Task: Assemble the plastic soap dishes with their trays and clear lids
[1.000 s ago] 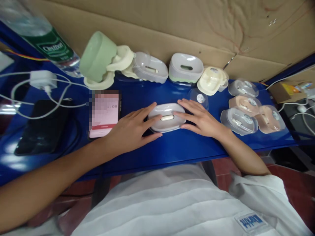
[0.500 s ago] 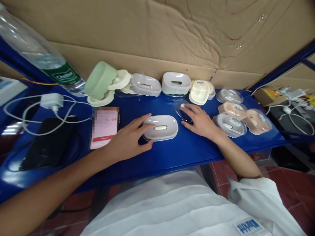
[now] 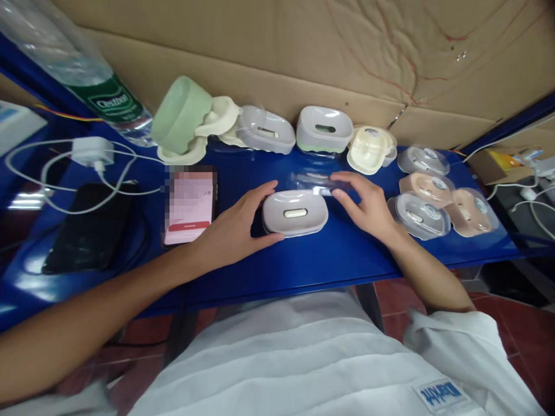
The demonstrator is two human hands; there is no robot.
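A light grey oval soap dish [image 3: 307,222] lies on the blue table, with a pale bar-shaped piece in its central slot. My left hand [image 3: 232,222] is at the dish's left end, thumb at the near side and fingers at the far side, spread apart; whether they touch it I cannot tell. Just behind the dish, a clear plastic lid [image 3: 303,180] is tilted, its far edges hard to see. My right hand [image 3: 366,202] pinches this lid by its right end, between thumb and fingers.
Along the cardboard wall stand a green cup [image 3: 180,112], cream parts [image 3: 225,110] and more grey dishes [image 3: 325,127]. Several lidded dishes [image 3: 418,214] sit at the right. A phone [image 3: 191,208], a charger [image 3: 93,151] and a water bottle [image 3: 104,95] are on the left.
My right hand has lifted and tilted the clear lid beside the grey dish. My left hand's fingers have moved from over the dish to its left end. The view has shifted slightly.
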